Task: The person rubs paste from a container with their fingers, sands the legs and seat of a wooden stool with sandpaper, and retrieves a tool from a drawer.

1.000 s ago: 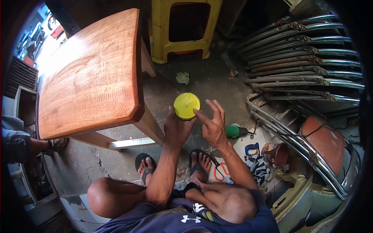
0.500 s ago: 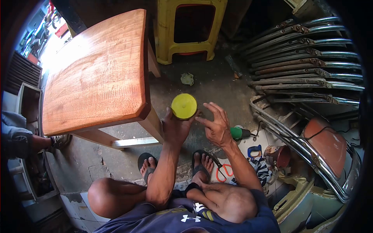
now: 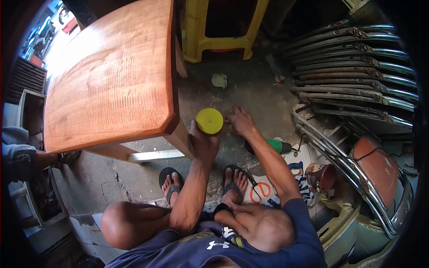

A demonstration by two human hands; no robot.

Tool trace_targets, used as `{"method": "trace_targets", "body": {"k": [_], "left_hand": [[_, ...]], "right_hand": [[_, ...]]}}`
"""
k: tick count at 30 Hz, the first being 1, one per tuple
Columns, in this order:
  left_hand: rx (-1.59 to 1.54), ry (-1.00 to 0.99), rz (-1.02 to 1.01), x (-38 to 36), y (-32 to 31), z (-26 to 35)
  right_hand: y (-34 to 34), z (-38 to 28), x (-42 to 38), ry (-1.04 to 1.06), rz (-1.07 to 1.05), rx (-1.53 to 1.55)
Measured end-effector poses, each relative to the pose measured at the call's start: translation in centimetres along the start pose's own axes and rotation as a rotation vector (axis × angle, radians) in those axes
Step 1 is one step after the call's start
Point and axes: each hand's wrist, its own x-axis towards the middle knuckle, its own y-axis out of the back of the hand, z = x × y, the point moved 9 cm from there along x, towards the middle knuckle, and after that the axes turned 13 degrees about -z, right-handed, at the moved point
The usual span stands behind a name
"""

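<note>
My left hand is wrapped round a round thing with a flat yellow top, possibly a roll or a can. Its yellow face points up at me, and most of its side is hidden. Just right of it is my right hand, its fingers bent together and slightly blurred. A small brownish bit shows between that hand and the yellow top; what the fingers hold, if anything, I cannot make out. Beside my left hand stands a wooden stool or small table with a varnished top.
A yellow plastic stool stands at the back. Chrome frames are stacked on the right. A green-and-black power tool and orange-handled scissors lie near my right foot. A crumpled scrap is on the floor. Another person's leg shows at left.
My right hand has drawn its spread fingers together, shifting slightly up and over the power tool. My left hand still holds the yellow-topped thing. The view has shifted a little.
</note>
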Motion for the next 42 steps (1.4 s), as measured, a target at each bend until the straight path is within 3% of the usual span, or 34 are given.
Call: {"method": "trace_targets", "body": {"k": [4, 8, 11, 12, 14, 17, 18, 21, 22, 24, 27, 42], "left_hand": [[0.174, -0.095, -0.051, 0.1, -0.8, 1.0], [-0.213, -0.021, -0.090, 0.3, -0.8, 0.0], [-0.169, 0.001, -0.100, 0.6, -1.4, 0.2], [-0.595, 0.095, -0.051, 0.4, -2.2, 0.8], [-1.025, 0.178, 0.008, 0.3, -3.1, 1.4], [-1.286, 0.249, -0.007, 0.2, -4.1, 1.6], [-1.300, 0.242, -0.033, 0.2, -4.4, 2.0], [-1.335, 0.249, -0.071, 0.2, -5.2, 4.1], [-1.352, 0.271, -0.081, 0.0, -5.7, 4.4], [-1.358, 0.246, -0.152, 0.1, -6.7, 4.5], [-1.332, 0.215, -0.211, -0.3, -7.4, 5.3], [-1.327, 0.138, -0.309, -0.3, -8.1, 7.1]], "right_hand": [[-0.3, 0.7, 2.3, -0.046, -0.043, -0.106], [-0.1, 0.4, 1.3, -0.014, -0.074, -0.094], [0.3, 0.2, 0.0, 0.077, 0.017, 0.036], [0.2, 0.3, -0.7, 0.075, 0.015, 0.034], [2.0, 0.8, -3.0, 0.031, 0.221, 0.035], [3.2, 1.5, -5.0, 0.013, 0.163, 0.070], [4.1, 1.3, -6.0, 0.010, 0.164, 0.073], [9.5, 1.4, -9.7, -0.007, 0.353, 0.750], [10.3, 0.0, -10.2, -0.014, 0.357, 0.747], [12.4, -5.1, -11.2, 0.240, 0.458, 0.447], [11.3, -5.9, -10.2, 0.177, 0.514, 0.192], [11.1, -5.5, -11.7, 0.150, 0.503, 0.131]]}}
